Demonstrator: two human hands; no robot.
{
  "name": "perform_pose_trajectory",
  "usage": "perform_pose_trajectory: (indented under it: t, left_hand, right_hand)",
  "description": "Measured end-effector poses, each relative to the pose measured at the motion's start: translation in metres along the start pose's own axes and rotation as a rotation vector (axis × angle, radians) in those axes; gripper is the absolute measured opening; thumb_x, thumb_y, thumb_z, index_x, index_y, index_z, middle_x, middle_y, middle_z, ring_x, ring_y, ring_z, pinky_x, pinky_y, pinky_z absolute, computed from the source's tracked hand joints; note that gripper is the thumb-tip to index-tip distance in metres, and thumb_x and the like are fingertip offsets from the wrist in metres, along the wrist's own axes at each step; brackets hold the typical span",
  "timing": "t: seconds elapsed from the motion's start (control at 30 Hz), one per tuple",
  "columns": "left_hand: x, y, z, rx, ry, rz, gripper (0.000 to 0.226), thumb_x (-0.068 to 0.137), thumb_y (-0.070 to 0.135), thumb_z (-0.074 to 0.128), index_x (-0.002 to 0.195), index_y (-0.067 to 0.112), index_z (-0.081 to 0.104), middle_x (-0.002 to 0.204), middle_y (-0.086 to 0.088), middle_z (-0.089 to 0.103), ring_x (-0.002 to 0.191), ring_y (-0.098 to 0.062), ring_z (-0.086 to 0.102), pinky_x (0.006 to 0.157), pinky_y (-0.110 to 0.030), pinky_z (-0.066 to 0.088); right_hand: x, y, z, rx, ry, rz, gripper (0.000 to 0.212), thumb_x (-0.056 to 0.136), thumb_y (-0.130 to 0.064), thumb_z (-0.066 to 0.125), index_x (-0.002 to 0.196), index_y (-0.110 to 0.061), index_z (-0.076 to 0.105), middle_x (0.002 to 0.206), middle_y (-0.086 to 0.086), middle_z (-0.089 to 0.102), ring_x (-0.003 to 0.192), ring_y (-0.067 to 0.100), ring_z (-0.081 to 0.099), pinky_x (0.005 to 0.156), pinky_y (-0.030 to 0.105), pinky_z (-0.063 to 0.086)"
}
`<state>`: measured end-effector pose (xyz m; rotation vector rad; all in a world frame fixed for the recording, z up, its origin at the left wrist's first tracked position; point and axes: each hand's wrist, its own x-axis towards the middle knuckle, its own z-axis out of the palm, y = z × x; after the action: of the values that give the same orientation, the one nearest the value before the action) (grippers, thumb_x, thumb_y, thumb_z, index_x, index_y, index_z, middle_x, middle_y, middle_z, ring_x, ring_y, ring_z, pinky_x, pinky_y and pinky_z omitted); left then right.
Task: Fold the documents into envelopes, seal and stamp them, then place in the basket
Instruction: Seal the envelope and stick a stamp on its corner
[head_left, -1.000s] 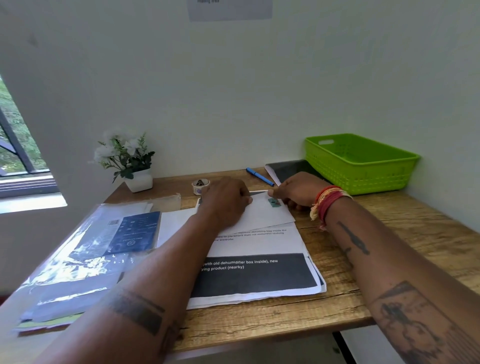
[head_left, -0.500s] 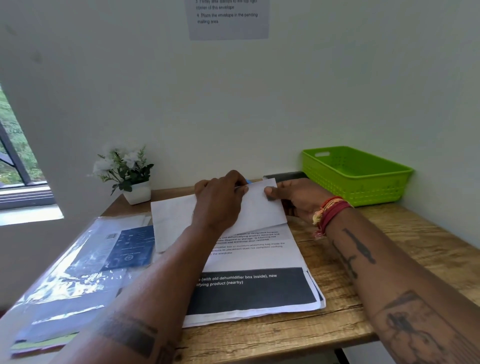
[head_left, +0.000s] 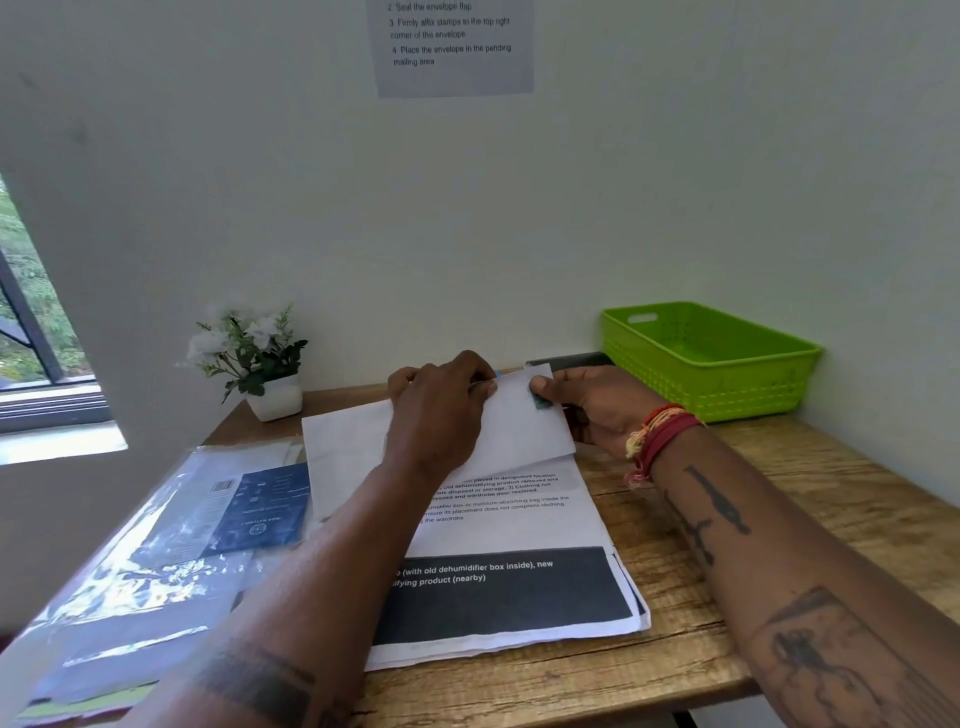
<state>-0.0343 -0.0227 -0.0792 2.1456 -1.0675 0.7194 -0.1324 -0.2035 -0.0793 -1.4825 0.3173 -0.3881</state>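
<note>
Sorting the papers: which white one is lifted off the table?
The envelope with the stamp, held by both hands; the printed sheets lie flat beneath.

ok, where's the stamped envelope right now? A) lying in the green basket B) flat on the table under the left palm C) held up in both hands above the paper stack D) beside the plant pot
C: the left hand and right hand both grip the envelope above the paper stack; nothing shows inside the basket.

I see both hands lifting a white envelope (head_left: 519, 431) over the printed documents (head_left: 519, 519): left hand (head_left: 436, 410) gripping its top edge, right hand (head_left: 587, 400) pinching beside the stamp (head_left: 540, 401).
</note>
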Motion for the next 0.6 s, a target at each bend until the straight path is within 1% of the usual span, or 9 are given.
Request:
perform_pose_trajectory:
  t: [0.07, 0.17, 0.27, 0.33, 0.4, 0.43, 0.5, 0.53, 0.6]
  left_hand:
    - [0.001, 0.000, 0.000, 0.022, 0.010, 0.014, 0.009, 0.101, 0.033, 0.052, 0.104, 0.033, 0.061, 0.091, 0.013, 0.072, 0.095, -0.015, 0.062, 0.104, -0.035, 0.021]
    - [0.000, -0.002, 0.000, 0.073, 0.044, 0.032, 0.012, 0.101, 0.034, 0.052, 0.107, 0.034, 0.062, 0.096, 0.013, 0.071, 0.101, -0.016, 0.060, 0.108, -0.037, 0.019]
    - [-0.002, -0.009, 0.002, 0.130, 0.151, -0.009, 0.025, 0.097, 0.036, 0.055, 0.122, 0.035, 0.061, 0.126, 0.007, 0.063, 0.127, -0.021, 0.052, 0.116, -0.047, 0.022]
    - [-0.001, -0.015, 0.000, 0.122, 0.200, -0.110, 0.041, 0.097, 0.037, 0.054, 0.138, 0.031, 0.052, 0.149, -0.003, 0.045, 0.145, -0.027, 0.033, 0.121, -0.052, 0.016]
    - [0.000, -0.021, -0.003, 0.046, 0.217, -0.248, 0.058, 0.099, 0.039, 0.050, 0.153, 0.025, 0.033, 0.161, -0.011, 0.026, 0.152, -0.031, 0.016, 0.123, -0.050, 0.009]
    - [0.001, -0.024, -0.004, -0.022, 0.216, -0.325, 0.066, 0.100, 0.039, 0.048, 0.157, 0.021, 0.023, 0.163, -0.013, 0.021, 0.153, -0.030, 0.013, 0.123, -0.047, 0.007]
    - [0.002, -0.028, -0.005, -0.187, 0.224, -0.465, 0.074, 0.102, 0.039, 0.047, 0.161, 0.014, 0.009, 0.166, -0.013, 0.018, 0.154, -0.029, 0.014, 0.123, -0.044, 0.011]
    - [0.002, -0.029, -0.006, -0.261, 0.240, -0.524, 0.076, 0.103, 0.038, 0.048, 0.161, 0.010, 0.007, 0.166, -0.013, 0.018, 0.154, -0.028, 0.014, 0.123, -0.043, 0.013]
    - [0.004, -0.032, -0.008, -0.377, 0.291, -0.621, 0.075, 0.103, 0.032, 0.051, 0.160, 0.004, 0.011, 0.164, -0.015, 0.023, 0.152, -0.029, 0.017, 0.122, -0.037, 0.016]
  right_hand:
    - [-0.001, 0.000, -0.001, -0.024, -0.036, 0.010, 0.031, 0.083, -0.011, 0.079, 0.110, 0.002, 0.072, 0.104, 0.016, 0.076, 0.089, 0.025, 0.074, 0.072, 0.034, 0.061]
    - [0.002, 0.001, -0.002, -0.021, -0.004, -0.005, 0.026, 0.083, -0.006, 0.078, 0.107, -0.001, 0.072, 0.101, 0.016, 0.077, 0.084, 0.025, 0.075, 0.067, 0.034, 0.061]
    - [0.005, 0.000, -0.008, 0.043, 0.074, -0.060, 0.012, 0.085, -0.008, 0.076, 0.097, -0.011, 0.074, 0.095, 0.010, 0.077, 0.085, 0.028, 0.072, 0.074, 0.040, 0.060]
    - [0.007, -0.001, -0.012, 0.070, 0.120, -0.104, 0.008, 0.087, -0.011, 0.075, 0.095, -0.014, 0.073, 0.092, 0.010, 0.076, 0.086, 0.030, 0.070, 0.081, 0.049, 0.056]
    - [0.009, -0.001, -0.015, 0.098, 0.166, -0.134, 0.011, 0.088, -0.012, 0.074, 0.099, -0.012, 0.073, 0.099, 0.017, 0.074, 0.088, 0.033, 0.068, 0.085, 0.059, 0.052]
    - [0.009, -0.001, -0.015, 0.119, 0.188, -0.141, 0.011, 0.089, -0.011, 0.073, 0.100, -0.012, 0.073, 0.103, 0.019, 0.073, 0.089, 0.033, 0.068, 0.086, 0.060, 0.052]
    - [0.011, -0.001, -0.018, 0.143, 0.224, -0.156, 0.007, 0.089, -0.011, 0.073, 0.096, -0.012, 0.074, 0.101, 0.018, 0.073, 0.086, 0.031, 0.068, 0.085, 0.063, 0.052]
    - [0.012, 0.000, -0.019, 0.147, 0.240, -0.162, 0.004, 0.089, -0.011, 0.073, 0.093, -0.012, 0.074, 0.097, 0.015, 0.074, 0.084, 0.031, 0.068, 0.084, 0.066, 0.052]
    - [0.014, 0.001, -0.023, 0.164, 0.262, -0.165, 0.003, 0.090, -0.011, 0.073, 0.090, -0.013, 0.074, 0.093, 0.013, 0.074, 0.081, 0.031, 0.068, 0.084, 0.068, 0.052]
